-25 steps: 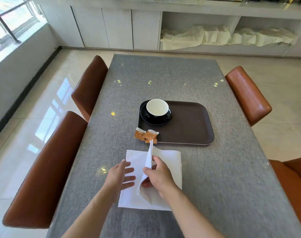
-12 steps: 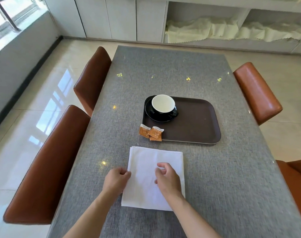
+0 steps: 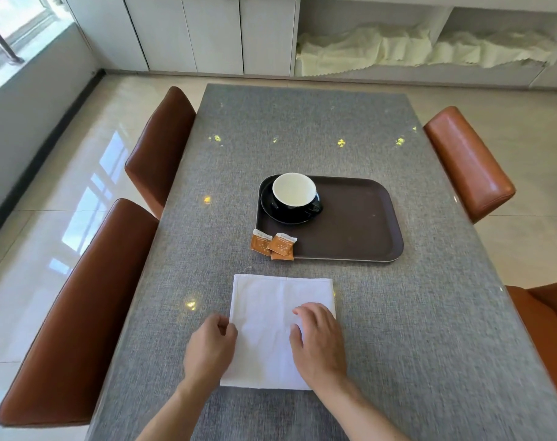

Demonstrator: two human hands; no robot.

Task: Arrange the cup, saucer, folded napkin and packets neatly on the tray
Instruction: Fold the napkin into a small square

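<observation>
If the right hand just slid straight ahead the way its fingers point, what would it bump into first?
The right hand lies flat on the napkin, fingers pointing forward and slightly left. Past the napkin's far edge comes bare table, then probably the packets at the tray's near-left corner, though the exact line is uncertain.

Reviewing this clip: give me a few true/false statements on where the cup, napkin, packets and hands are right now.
1. The cup sits on the saucer at the tray's far left corner. True.
2. The napkin lies on the tray. False: it lies on the table, nearer than the tray.
3. The right hand rests flat on the napkin. True.
4. The packets are inside the cup. False: they lie at the tray's near left corner.
5. The left hand holds a packet. False: it is at the napkin's left edge.
</observation>
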